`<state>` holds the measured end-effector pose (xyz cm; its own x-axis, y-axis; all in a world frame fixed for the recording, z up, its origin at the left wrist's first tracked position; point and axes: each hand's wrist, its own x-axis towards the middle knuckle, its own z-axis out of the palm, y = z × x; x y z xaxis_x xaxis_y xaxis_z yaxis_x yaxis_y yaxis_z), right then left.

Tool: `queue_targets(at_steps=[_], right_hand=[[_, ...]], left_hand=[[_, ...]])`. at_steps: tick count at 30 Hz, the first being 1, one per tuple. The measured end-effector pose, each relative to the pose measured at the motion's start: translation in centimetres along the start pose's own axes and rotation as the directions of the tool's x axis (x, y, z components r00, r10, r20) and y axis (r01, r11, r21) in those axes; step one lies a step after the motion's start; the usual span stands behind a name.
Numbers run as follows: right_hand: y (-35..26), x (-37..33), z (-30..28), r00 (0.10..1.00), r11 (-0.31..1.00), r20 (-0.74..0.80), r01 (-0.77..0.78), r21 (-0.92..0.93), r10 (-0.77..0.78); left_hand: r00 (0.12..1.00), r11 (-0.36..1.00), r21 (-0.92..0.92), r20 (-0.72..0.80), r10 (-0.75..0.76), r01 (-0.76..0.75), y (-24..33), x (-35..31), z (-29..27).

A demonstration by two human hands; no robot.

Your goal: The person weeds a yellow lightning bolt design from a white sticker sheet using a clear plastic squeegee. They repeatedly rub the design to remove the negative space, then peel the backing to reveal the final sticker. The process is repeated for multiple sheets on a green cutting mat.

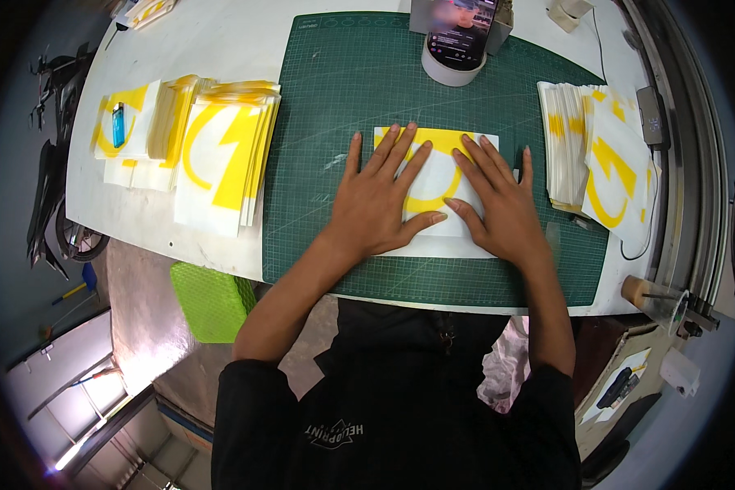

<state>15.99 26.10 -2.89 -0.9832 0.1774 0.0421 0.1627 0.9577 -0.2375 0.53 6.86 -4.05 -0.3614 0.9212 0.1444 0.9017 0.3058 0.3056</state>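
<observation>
My black shirt fills 6 o'clock, forearms running up from it. Left hand and right hand both lie flat, fingers spread, gripping nothing, pressed on the white sheet with the yellow print on the green cutting mat. Sheet sits directly under both palms, long axis 9 to 3, poking out toward 12. Left hand covers the middle, so it's nearer. Sheet stacks at 9 and at 3, phone at 12.

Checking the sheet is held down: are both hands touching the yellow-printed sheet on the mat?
Touching. The head view shows the left hand and right hand pressed flat on the sheet.
</observation>
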Motion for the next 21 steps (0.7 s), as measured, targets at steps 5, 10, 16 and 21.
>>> queue_targets(at_steps=[5,10,16,21], right_hand=[[0.0,0.0,-0.2,0.999,0.999,-0.031,-0.032,0.026,0.032],[-3.5,2.8,0.0,0.988,0.989,-0.142,-0.08,-0.121,0.062],[-4.6,4.8,1.0,0.971,0.979,-0.202,-0.154,-0.133,0.125],[1.1,1.0,-0.7,0.936,0.945,-0.225,-0.303,-0.126,0.27]], left_hand=[[0.996,0.997,0.012,0.048,-0.074,0.073,-2.3,-0.7,-1.7],[0.991,0.998,-0.013,0.119,-0.064,0.066,-2.7,-0.5,-2.7],[0.971,0.994,0.056,0.219,-0.099,0.089,-2.1,-0.2,-3.4],[0.969,0.994,0.068,0.227,-0.1,0.087,-2.1,-0.4,-3.7]])
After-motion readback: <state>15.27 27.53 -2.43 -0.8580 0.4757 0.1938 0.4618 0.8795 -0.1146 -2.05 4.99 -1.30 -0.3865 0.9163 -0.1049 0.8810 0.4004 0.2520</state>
